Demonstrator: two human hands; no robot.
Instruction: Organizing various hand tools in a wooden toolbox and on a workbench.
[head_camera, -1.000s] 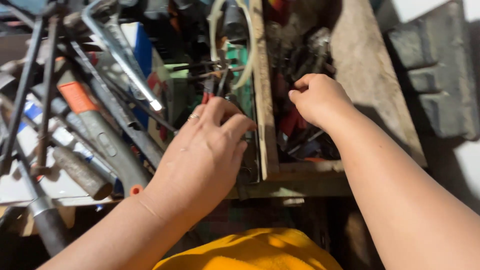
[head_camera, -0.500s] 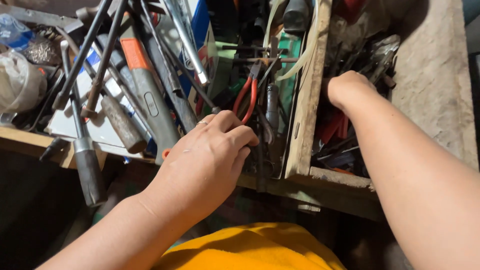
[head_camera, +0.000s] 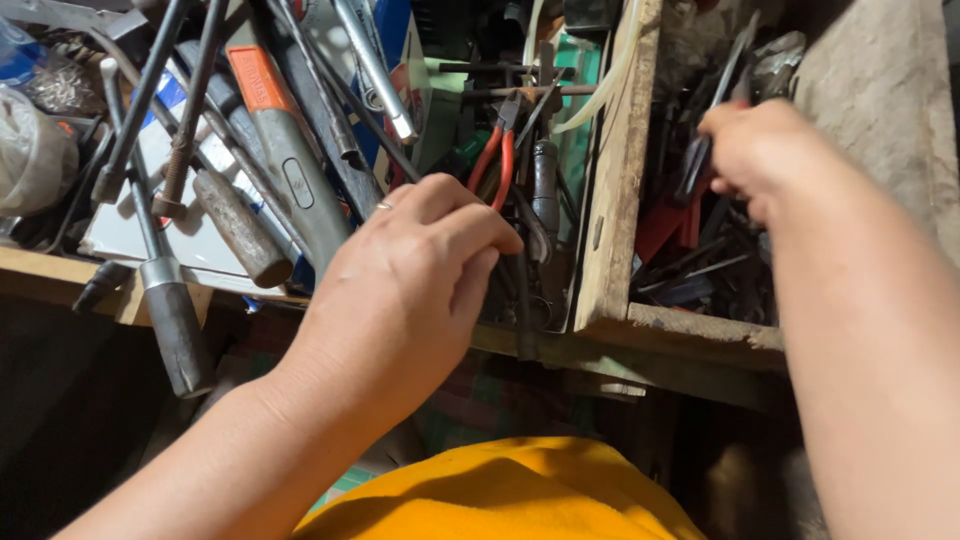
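Over a cluttered wooden surface, the person's two bare hands work among piled tools. Left hand sits palm-down at the near edge of the central heap, a ring on one finger; its fingers are curled down into dark metal pieces just in front of the red-handled pliers. Whether those fingers actually grip anything cannot be told, as the hand hides what lies beneath. The pliers lie with handles toward the hand, touching or nearly touching the fingertips.

Right hand is inside the wooden tray on the right, fingers closed around a slim dark metal tool that stands up tilted out of the tray's contents. Red and dark items lie in the tray below that hand.

Left of the left hand, a hammer with an orange band lies slanted across the pile, beside a rusty cylindrical handle and several long steel bars. A grey-handled tool overhangs the surface edge. A pale hose curves over the tray's wall. Yellow cloth fills the bottom of the view, near the person's body.
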